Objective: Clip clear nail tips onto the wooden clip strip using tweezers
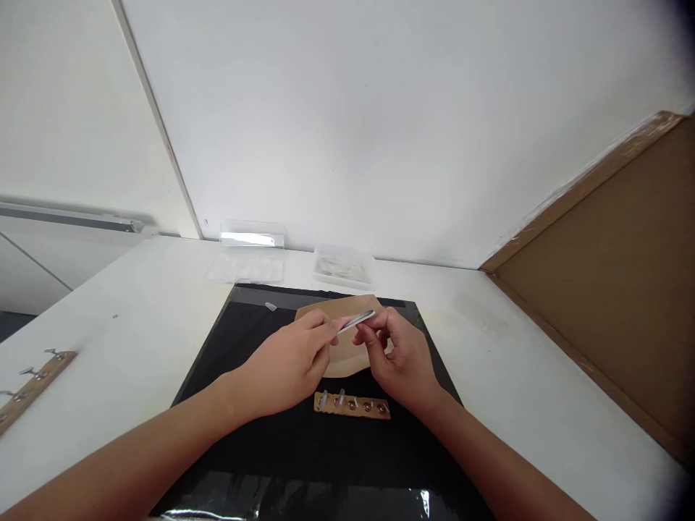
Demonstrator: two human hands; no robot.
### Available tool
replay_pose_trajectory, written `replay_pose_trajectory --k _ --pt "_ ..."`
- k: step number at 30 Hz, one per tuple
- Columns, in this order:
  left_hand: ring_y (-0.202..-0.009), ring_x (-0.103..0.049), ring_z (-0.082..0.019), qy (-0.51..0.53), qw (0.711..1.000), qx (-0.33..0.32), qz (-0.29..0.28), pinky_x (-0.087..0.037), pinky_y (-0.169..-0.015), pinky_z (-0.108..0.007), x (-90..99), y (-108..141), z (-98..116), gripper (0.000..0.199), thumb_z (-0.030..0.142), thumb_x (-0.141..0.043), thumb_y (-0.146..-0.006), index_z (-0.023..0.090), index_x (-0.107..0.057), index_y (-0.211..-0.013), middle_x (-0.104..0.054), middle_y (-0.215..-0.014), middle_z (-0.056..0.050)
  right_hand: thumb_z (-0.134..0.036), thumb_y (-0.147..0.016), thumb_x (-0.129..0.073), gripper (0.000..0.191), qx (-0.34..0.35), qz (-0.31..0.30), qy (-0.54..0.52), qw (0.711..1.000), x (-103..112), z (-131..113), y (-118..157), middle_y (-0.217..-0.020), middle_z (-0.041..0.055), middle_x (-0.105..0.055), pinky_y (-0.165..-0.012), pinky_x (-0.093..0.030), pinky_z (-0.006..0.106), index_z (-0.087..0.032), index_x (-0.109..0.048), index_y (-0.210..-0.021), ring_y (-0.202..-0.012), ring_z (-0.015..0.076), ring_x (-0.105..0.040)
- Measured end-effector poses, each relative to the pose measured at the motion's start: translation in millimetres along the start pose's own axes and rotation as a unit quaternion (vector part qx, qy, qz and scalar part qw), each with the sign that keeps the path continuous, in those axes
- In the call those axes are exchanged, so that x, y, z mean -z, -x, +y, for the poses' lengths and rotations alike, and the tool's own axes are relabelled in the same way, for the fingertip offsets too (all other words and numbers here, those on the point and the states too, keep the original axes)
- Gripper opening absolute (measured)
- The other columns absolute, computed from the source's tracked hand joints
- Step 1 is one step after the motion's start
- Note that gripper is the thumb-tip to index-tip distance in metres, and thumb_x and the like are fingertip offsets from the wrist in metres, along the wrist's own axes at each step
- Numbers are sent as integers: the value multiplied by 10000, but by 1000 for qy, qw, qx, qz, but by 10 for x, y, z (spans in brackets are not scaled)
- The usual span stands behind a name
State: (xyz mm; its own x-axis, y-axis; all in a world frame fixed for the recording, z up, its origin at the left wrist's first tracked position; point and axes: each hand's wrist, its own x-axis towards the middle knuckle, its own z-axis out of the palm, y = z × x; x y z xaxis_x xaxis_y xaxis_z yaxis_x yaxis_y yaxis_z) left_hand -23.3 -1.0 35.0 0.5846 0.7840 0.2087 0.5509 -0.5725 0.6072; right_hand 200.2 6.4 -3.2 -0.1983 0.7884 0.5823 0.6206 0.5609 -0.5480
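My left hand (293,354) grips a thin flat stick like a nail file (355,321), pale at the edge and dark on its upper face. The fingers of my right hand (399,351) are pinched at the stick's far end; anything small between them is hidden. Beneath both hands lies a brown paper sheet (344,362) on a black mat (260,449). Nearer to me, a cork strip (352,407) holds several metal stands, some with clear nail tips upright on them. One loose clear tip (271,307) rests at the mat's upper left.
At the back stand an open clear plastic case (247,266) and a clear box (342,268) of nail tips. Another strip with metal stands (35,383) lies at the left on the white table (135,318). A cardboard panel (608,275) rises at the right.
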Motion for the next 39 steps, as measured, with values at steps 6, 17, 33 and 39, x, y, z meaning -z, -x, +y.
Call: replay_pose_trajectory --k 6,17,33,39 --pt "-696 -633 -138 47 998 32 -8 -506 -702 -267 48 -57 -53 382 372 -399 -1103 191 -695 -944 -681 -833 -11 -259 -1023 -606 127 62 23 53 996 -40 5 18 -800 -15 -714 -596 -445 290 -237 -578 -902 -663 140 -627" --pt "-714 -623 -161 -13 999 -14 48 -473 -725 -300 -46 -62 9 290 234 -444 -1067 182 -728 -1042 -694 -809 -20 -291 -1039 -580 135 19 45 41 998 -24 -100 9 -809 11 -711 -617 -462 318 -241 -564 -914 -705 173 -661" --pt "-655 -521 -137 -37 998 8 44 -359 -636 -289 -65 -27 88 303 212 -407 -1062 180 -562 -803 -616 -745 4 -272 -1037 -548 154 35 73 124 989 -74 -137 -24 -789 21 -705 -614 -423 333 -249 -514 -890 -683 189 -655" --pt "-638 -499 -132 -43 998 13 48 -341 -607 -286 -101 -10 125 281 191 -410 -1059 180 -597 -850 -616 -765 0 -275 -1035 -553 148 13 84 123 989 -15 -147 -43 -800 20 -711 -609 -411 335 -250 -525 -892 -678 191 -647"
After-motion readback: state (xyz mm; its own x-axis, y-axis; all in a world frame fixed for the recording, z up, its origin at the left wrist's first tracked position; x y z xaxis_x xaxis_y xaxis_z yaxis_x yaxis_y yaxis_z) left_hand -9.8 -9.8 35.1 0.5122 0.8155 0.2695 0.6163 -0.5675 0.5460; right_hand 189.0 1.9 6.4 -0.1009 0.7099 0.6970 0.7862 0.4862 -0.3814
